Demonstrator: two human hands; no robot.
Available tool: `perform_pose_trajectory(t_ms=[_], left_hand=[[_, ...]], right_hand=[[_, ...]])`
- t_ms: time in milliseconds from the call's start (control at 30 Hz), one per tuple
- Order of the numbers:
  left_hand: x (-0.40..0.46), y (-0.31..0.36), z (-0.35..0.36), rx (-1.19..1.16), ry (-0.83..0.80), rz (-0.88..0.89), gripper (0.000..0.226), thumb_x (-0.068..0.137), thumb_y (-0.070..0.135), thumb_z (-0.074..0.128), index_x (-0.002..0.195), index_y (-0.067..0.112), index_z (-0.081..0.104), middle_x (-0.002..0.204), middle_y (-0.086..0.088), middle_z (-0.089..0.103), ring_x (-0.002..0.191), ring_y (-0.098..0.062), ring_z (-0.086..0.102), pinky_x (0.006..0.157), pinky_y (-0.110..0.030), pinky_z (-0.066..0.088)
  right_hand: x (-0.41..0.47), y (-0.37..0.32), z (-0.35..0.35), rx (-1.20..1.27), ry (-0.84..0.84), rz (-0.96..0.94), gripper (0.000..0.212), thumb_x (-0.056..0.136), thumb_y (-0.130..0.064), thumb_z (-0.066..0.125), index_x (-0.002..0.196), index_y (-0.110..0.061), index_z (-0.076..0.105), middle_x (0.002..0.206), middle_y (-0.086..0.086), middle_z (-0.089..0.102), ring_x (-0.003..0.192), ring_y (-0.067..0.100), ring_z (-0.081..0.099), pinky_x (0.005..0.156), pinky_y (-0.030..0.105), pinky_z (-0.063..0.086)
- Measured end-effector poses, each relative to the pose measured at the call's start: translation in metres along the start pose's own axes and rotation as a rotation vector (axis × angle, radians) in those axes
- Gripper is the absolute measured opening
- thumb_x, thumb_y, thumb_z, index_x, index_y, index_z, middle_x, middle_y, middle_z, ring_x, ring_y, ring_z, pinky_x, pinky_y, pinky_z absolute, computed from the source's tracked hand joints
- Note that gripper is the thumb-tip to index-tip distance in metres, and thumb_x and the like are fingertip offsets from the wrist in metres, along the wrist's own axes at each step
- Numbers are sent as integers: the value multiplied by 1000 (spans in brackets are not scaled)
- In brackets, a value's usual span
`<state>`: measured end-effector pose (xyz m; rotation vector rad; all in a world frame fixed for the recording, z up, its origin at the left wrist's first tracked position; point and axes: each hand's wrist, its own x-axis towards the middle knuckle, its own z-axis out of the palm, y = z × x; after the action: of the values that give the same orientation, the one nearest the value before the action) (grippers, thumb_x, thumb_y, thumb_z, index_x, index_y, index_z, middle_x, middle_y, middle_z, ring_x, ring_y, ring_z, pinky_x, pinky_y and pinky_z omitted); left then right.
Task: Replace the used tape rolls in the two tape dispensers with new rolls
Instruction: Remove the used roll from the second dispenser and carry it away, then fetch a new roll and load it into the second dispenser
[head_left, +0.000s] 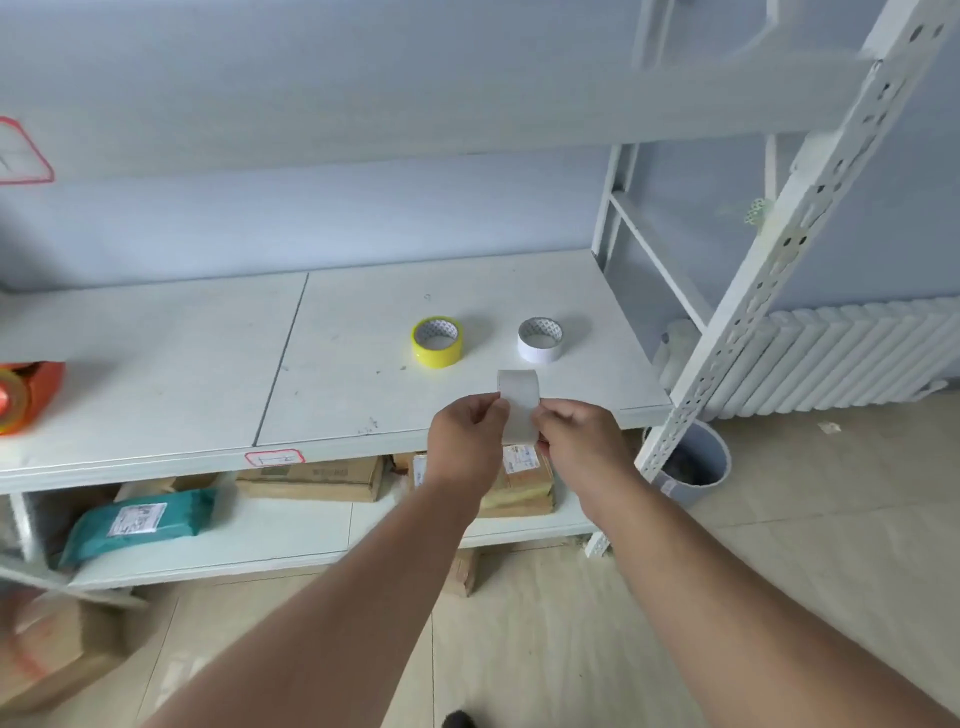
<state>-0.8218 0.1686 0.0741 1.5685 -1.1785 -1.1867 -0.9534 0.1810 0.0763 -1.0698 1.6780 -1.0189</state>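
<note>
A white tape roll (517, 402) is held upright on edge between my two hands, above the front edge of the white shelf (208, 374). My left hand (467, 441) pinches its left side and my right hand (582, 441) pinches its right side. Behind it on the shelf lie a yellow tape roll (437, 341) and another white tape roll (540, 339), both flat. At the far left edge an orange tape dispenser (28, 395) with a roll in it rests on the shelf, partly cut off by the frame.
A white perforated shelf post (769, 260) slants down at the right. A grey bin (693, 462) stands on the floor beside it, with a radiator (852, 353) behind. Cardboard parcels (317, 478) and a teal bag (140, 522) lie on the lower shelf.
</note>
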Motion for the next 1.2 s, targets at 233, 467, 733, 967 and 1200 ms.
perform_pose_trajectory(t_ms=[233, 467, 733, 967, 1200], left_hand=[[79, -24, -21, -141, 0, -63, 19, 95, 34, 65, 94, 22, 80, 89, -4, 81, 88, -25, 76, 88, -39, 63], [191, -48, -52, 390, 85, 81, 35, 100, 25, 62, 135, 19, 61, 130, -3, 64, 120, -25, 63, 99, -33, 48], [266, -67, -34, 988, -82, 175, 56, 95, 31, 67, 148, 27, 50, 167, -3, 26, 150, -31, 28, 115, -44, 37], [287, -79, -32, 804, -10, 11, 28, 104, 25, 55, 130, 25, 65, 169, 1, 22, 135, -34, 52, 96, -44, 50], [273, -64, -65, 524, 187, 140, 7, 101, 26, 59, 102, 27, 66, 145, -2, 50, 101, -12, 50, 82, -30, 44]], right_hand=[[63, -7, 38, -81, -126, -70, 14, 92, -16, 65, 91, -11, 78, 63, -2, 57, 56, 8, 42, 57, 23, 40], [125, -1, 61, -271, -97, -130, 16, 90, -18, 62, 89, -4, 68, 64, -2, 41, 59, 14, 33, 61, 30, 32], [170, 5, 76, -439, -149, -165, 16, 92, -18, 59, 86, -18, 74, 70, -1, 66, 67, 19, 54, 61, 29, 44], [197, 11, 84, -633, -181, -230, 15, 90, -20, 55, 80, -9, 60, 69, 10, 59, 65, 27, 49, 55, 37, 42], [232, -2, 113, -941, -208, -387, 19, 94, -19, 51, 92, -22, 69, 90, 4, 69, 82, 29, 59, 64, 30, 40]])
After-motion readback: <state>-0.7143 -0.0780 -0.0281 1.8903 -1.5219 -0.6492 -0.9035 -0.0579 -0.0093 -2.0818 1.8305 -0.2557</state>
